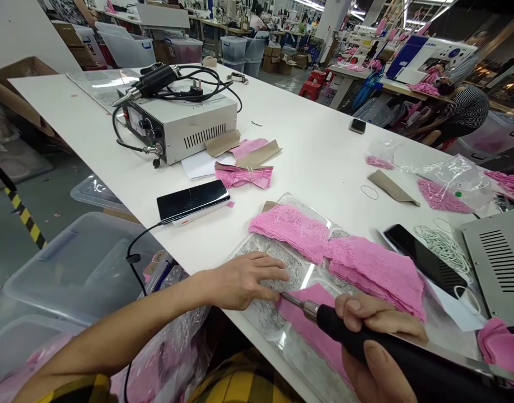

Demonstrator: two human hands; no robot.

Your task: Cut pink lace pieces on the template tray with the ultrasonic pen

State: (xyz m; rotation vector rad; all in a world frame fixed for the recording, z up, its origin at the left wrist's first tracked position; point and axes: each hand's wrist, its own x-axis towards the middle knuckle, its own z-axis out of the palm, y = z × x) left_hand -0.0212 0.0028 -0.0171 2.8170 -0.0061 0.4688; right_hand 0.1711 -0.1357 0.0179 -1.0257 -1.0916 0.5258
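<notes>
White table (pixel 299 148), sewing machines (pixel 427 56) behind. Right hand (pixel 378 338) wrapped round a black-handled tool (pixel 345 331), tip at pink fabric (pixel 309 336) on the patterned board (pixel 294 264). Left hand (pixel 248 280) lightly spread, pinching nothing I can see, thumb just beside the tip: I judge a slip or fabric shift could jab it. Board sits by the near table edge; lace stacks (pixel 293 226) hem its far side; most room lies past them.
</notes>
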